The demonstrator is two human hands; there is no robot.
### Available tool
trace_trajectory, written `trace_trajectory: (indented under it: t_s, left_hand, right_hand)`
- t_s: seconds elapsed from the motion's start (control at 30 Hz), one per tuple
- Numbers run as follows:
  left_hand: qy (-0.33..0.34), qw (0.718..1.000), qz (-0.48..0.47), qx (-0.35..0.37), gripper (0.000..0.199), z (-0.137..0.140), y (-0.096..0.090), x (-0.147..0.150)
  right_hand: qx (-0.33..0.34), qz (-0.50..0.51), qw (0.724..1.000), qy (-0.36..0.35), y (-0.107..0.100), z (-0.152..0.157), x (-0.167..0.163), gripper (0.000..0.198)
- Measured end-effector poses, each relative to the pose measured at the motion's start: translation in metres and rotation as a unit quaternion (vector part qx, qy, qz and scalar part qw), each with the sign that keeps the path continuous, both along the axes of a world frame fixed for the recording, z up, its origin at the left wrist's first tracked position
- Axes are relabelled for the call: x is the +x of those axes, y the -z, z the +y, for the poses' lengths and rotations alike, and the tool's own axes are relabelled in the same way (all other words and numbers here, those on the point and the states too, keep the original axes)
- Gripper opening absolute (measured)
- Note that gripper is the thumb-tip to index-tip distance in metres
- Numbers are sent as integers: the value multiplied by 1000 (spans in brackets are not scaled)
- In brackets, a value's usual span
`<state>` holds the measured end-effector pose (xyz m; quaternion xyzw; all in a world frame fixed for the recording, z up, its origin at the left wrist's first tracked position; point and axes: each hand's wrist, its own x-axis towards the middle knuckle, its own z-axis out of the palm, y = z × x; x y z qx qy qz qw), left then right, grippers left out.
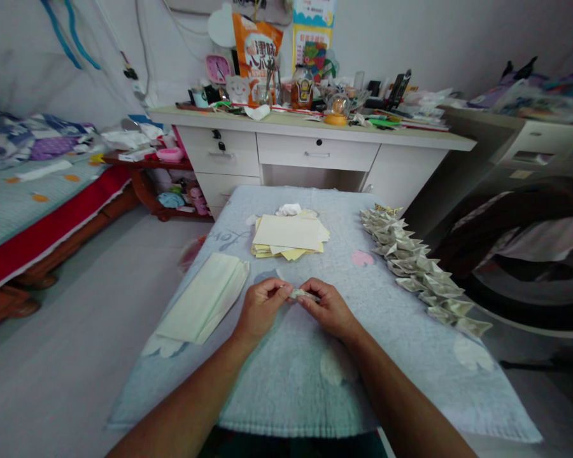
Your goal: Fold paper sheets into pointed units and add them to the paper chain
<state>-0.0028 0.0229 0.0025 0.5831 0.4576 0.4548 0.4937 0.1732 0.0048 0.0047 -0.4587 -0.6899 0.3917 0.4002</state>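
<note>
Between my two hands, over the middle of the cloth-covered table, is a small folded piece of paper, pale and mostly hidden by fingers. My left hand pinches its left end with thumb and forefinger. Its right end is pinched by my right hand. Beyond the hands lies a stack of cream and yellow paper sheets. A pile of long pale green paper rests to the left. Along the right edge run rows of pointed folded paper pieces, nested together.
A white crumpled tissue sits behind the stack. Farther back stands a white desk crowded with jars and bags. A washing machine is close on the right, a bed on the left. A bin stands by the table's left edge.
</note>
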Motion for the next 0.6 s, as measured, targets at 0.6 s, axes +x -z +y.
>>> trace_trajectory:
  t_s: [0.6]
  left_hand:
    - [13,1000,6,-22,21,3,6,2]
  right_hand:
    - [-47,40,998,1,2,3,1,27]
